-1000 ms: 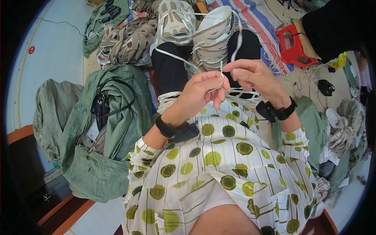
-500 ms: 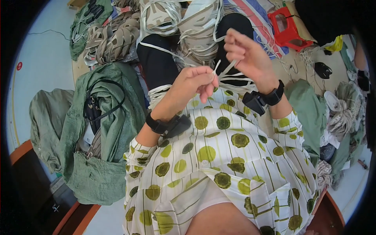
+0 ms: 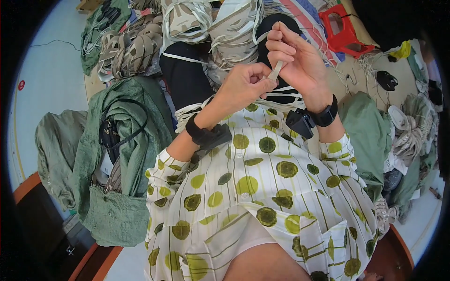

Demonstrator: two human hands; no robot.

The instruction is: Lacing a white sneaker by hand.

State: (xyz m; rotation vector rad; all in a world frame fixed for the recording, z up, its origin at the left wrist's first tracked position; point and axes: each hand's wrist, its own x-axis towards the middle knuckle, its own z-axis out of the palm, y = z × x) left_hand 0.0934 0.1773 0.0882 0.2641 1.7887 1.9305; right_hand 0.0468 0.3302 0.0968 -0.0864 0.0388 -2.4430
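Observation:
In front of my lap, my left hand (image 3: 246,89) pinches a narrow pale strip (image 3: 276,70) between thumb and fingers. My right hand (image 3: 300,63) is raised just to the right of it, fingers curled, and the strip's upper end runs into those fingers. The two hands are close together, with a short stretch of strip showing between them. White laces (image 3: 190,58) cross my black-clad knees. Beyond the hands, between my knees, stands a stack of beige and white cut-out pieces (image 3: 234,35), which look like shoe uppers, with white strips hanging around them.
More beige bundled pieces (image 3: 136,51) lie at the far left. Green woven sacks (image 3: 122,210) stand on the left, and another green sack (image 3: 365,136) on the right. A red plastic stool (image 3: 335,30) lies at the far right, near a striped sheet (image 3: 304,18) and loose cords.
My left hand has moved up and right, closer to my right hand, and now grips the strip nearer to it. My right hand has risen slightly.

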